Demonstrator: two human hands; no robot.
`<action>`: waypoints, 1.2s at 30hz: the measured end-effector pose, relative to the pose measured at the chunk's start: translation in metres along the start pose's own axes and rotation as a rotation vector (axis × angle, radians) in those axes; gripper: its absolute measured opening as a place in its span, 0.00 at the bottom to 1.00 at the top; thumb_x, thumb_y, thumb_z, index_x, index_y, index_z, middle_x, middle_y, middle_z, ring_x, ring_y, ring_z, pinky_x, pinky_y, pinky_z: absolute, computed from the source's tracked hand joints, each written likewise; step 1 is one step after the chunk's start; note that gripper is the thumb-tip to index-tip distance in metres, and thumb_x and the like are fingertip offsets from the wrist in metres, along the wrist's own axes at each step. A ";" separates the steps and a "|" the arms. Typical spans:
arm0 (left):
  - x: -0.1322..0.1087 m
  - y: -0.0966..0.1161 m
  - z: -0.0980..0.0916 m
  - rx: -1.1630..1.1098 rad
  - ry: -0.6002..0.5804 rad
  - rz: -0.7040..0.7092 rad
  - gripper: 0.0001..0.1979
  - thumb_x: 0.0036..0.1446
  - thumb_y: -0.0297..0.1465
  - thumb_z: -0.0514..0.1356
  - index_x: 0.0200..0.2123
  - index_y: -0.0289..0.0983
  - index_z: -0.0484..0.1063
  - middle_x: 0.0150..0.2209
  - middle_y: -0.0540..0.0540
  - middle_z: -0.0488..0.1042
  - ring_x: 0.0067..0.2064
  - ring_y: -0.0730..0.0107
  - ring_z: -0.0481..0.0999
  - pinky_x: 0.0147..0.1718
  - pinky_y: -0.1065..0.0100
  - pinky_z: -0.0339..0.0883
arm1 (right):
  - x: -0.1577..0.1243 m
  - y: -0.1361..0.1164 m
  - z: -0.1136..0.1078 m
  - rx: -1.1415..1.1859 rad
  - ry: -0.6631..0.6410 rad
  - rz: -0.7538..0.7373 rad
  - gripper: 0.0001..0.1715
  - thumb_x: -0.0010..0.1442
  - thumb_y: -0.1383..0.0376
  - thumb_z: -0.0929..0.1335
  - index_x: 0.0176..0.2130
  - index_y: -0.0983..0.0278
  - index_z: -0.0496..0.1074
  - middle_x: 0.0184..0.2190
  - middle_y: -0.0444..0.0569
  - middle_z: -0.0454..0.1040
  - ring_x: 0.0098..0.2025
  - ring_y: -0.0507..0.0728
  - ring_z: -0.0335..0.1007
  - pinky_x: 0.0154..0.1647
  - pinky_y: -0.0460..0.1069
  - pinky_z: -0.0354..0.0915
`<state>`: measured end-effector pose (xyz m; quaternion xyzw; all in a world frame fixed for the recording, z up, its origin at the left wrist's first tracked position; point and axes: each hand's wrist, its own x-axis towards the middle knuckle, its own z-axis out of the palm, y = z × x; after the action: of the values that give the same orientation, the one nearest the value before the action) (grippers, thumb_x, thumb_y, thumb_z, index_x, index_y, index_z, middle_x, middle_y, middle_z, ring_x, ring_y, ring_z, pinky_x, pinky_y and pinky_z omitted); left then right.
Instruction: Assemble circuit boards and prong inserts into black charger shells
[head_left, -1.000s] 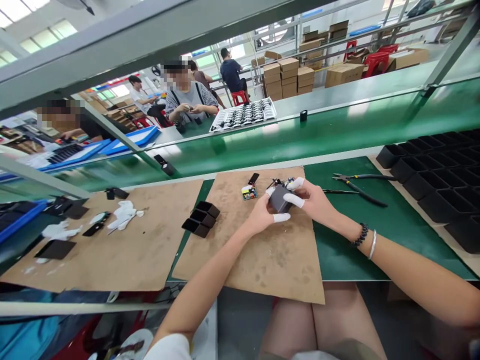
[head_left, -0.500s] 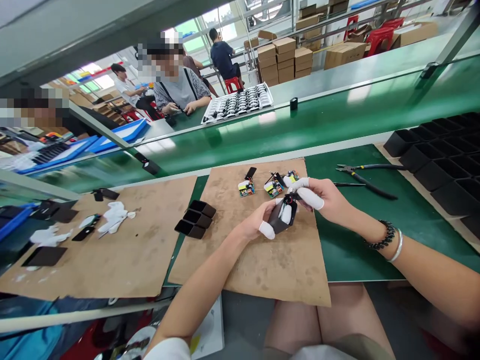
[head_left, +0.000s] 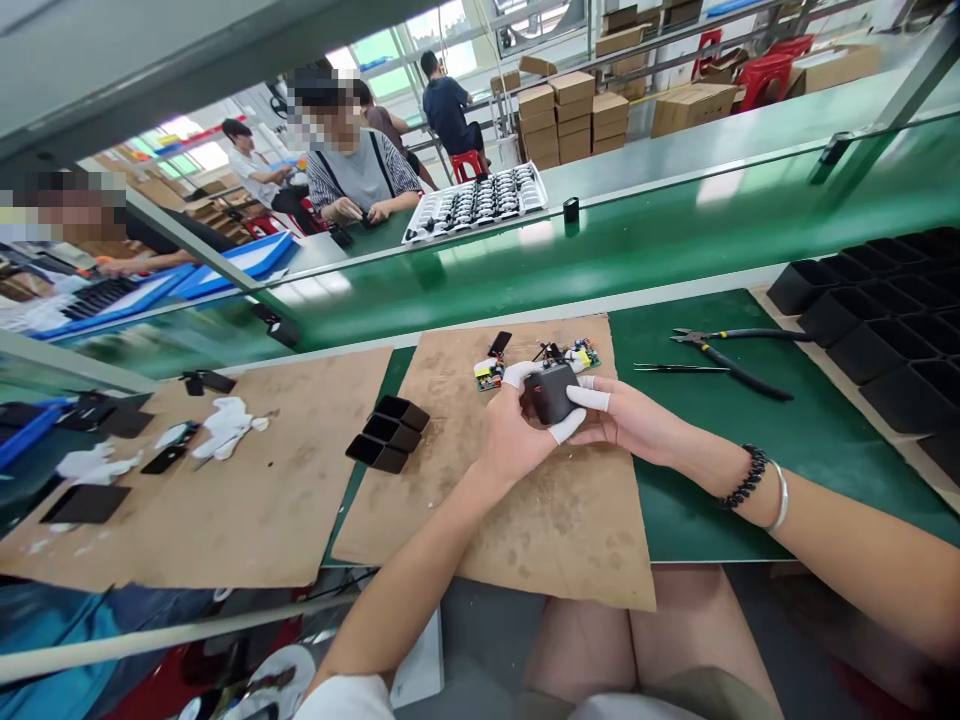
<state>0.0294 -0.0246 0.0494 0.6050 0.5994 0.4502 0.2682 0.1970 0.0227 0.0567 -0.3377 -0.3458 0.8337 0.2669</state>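
A black plastic casing (head_left: 553, 392) is held between my two hands above a cardboard sheet (head_left: 480, 530). My left hand (head_left: 514, 425) wraps its left side, with white covers on the fingertips. On the other side, my right hand (head_left: 619, 415) grips the casing with white-covered fingers. The casing's closed face points toward me, so its inside is hidden. Just beyond lie small circuit boards with yellow parts, one at the left (head_left: 490, 374) and another at the right (head_left: 589, 353), partly behind my hands. Three black open casings (head_left: 388, 433) stand together to the left.
Pliers (head_left: 731, 360) and tweezers (head_left: 679, 368) lie on the green mat at right, near rows of black casings (head_left: 892, 320). Behind runs a green conveyor (head_left: 480, 270) carrying small black items. A co-worker (head_left: 356, 165) sits across it beside a white tray (head_left: 480, 205).
The casing has been turned so its closed face is toward me; before, its open end with wires and a white part showed. My right hand has come down onto it. Conveyor items have shifted left.
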 end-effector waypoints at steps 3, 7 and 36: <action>-0.004 0.008 -0.001 0.002 0.070 0.081 0.32 0.44 0.45 0.75 0.48 0.43 0.67 0.36 0.51 0.73 0.31 0.71 0.70 0.31 0.66 0.68 | 0.001 0.004 0.003 0.174 -0.013 0.147 0.09 0.69 0.65 0.67 0.39 0.64 0.76 0.31 0.49 0.81 0.30 0.52 0.78 0.41 0.49 0.79; -0.010 0.015 -0.003 -0.018 0.106 0.103 0.35 0.42 0.47 0.76 0.51 0.43 0.68 0.30 0.54 0.68 0.27 0.71 0.65 0.30 0.64 0.66 | -0.001 0.006 0.005 0.245 -0.107 0.250 0.15 0.71 0.63 0.63 0.39 0.64 0.78 0.34 0.51 0.83 0.32 0.54 0.79 0.41 0.51 0.78; 0.020 -0.006 -0.074 0.964 0.176 -0.134 0.21 0.63 0.31 0.59 0.58 0.33 0.73 0.58 0.30 0.74 0.63 0.40 0.70 0.63 0.43 0.60 | 0.148 -0.156 -0.084 -1.398 0.995 -0.410 0.31 0.56 0.72 0.73 0.57 0.80 0.67 0.56 0.80 0.71 0.62 0.76 0.68 0.61 0.67 0.63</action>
<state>-0.0403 -0.0199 0.0817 0.5800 0.7975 0.1528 -0.0657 0.1999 0.2528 0.0743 -0.6789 -0.6743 0.1235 0.2631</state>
